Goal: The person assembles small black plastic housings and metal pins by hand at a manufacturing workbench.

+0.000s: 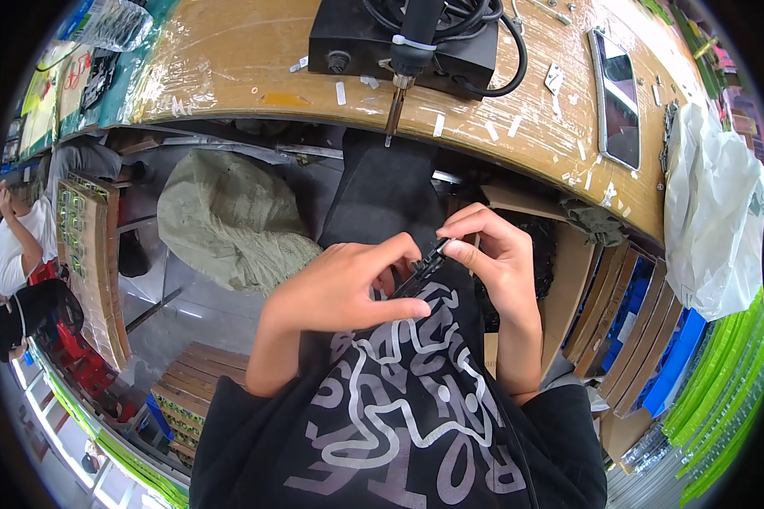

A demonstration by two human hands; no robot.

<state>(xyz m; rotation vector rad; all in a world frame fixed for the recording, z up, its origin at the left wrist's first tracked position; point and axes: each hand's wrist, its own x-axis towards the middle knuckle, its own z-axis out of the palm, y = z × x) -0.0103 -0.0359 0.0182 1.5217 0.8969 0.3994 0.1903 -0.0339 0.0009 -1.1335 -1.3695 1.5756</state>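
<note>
My left hand (348, 284) is closed around a small black plastic part (424, 270), with the thumb stretched along its near side. My right hand (492, 246) pinches the upper right end of the same part between thumb and fingertips. Both hands are over my lap, in front of the table edge. Fingers cover much of the part, so its exact kind cannot be told. Beyond the hands, a soldering iron (403, 76) with a dark handle points its tip toward me over the table's edge.
On the wooden table (229, 59) stand a black box (339, 47) with cables and a phone (617, 102). A white plastic bag (713, 212) hangs at the right, above cardboard and blue boxes (628, 331). A greenish sack (229, 212) lies left; another person (25, 229) sits far left.
</note>
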